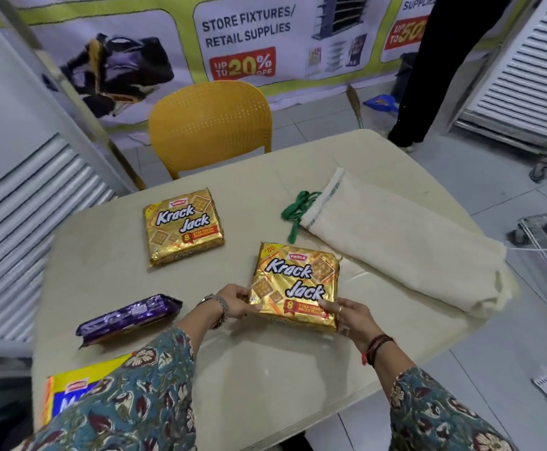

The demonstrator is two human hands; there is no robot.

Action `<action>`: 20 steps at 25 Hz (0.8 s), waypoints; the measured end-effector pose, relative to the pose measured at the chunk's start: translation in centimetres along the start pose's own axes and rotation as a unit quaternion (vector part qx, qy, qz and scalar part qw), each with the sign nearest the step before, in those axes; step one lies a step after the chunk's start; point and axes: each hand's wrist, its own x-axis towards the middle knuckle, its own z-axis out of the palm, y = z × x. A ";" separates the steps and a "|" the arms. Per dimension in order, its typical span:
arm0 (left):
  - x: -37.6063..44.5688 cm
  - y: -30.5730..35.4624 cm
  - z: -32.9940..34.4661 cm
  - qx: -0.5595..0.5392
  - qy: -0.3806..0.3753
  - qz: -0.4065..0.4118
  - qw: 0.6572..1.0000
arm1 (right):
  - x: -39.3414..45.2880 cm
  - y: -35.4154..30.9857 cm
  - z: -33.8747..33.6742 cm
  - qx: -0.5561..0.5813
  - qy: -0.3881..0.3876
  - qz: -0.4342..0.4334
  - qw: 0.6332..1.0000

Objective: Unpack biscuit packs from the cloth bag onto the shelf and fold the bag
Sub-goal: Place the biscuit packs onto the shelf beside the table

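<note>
A person in a floral-print top holds a gold Krack Jack biscuit pack (295, 286) by its near edge over a beige desk (265, 369). The left hand (234, 301), with a metal bracelet at the wrist, grips the pack's near left corner, fingers curled round it. The right hand (352, 315), a ring on one finger and threads at the wrist, grips the near right corner, thumb on top. The far part of the pack seems to lie on the desk; whether the near edge touches cannot be told.

A second Krack Jack pack (184, 227) lies flat farther back and to the left, well apart from the first. A purple biscuit pack (129, 317) lies near the left forearm. A yellow and blue pack (67, 395) shows at the desk's near left corner, partly hidden by the sleeve.

The cream cloth bag (405, 242) lies on its side along the right of the desk, its green drawstring (298, 209) trailing from the mouth toward the desk's middle. What is in it cannot be seen.

A yellow chair (210, 125) stands at the far side of the desk, before a retail supplies banner (249, 30).
</note>
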 end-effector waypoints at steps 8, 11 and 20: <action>-8.1 -4.0 -8.9 -0.095 0.125 0.038 0.987 | -3.9 -4.0 11.5 -0.073 -0.052 -0.080 0.993; -9.2 -4.6 -12.3 -0.104 0.163 0.036 0.980 | -3.7 -6.4 15.7 -0.100 -0.065 -0.108 0.987; -3.6 -5.2 -18.2 -0.154 0.264 0.008 0.952 | 3.6 -13.2 24.5 -0.185 -0.095 -0.140 0.968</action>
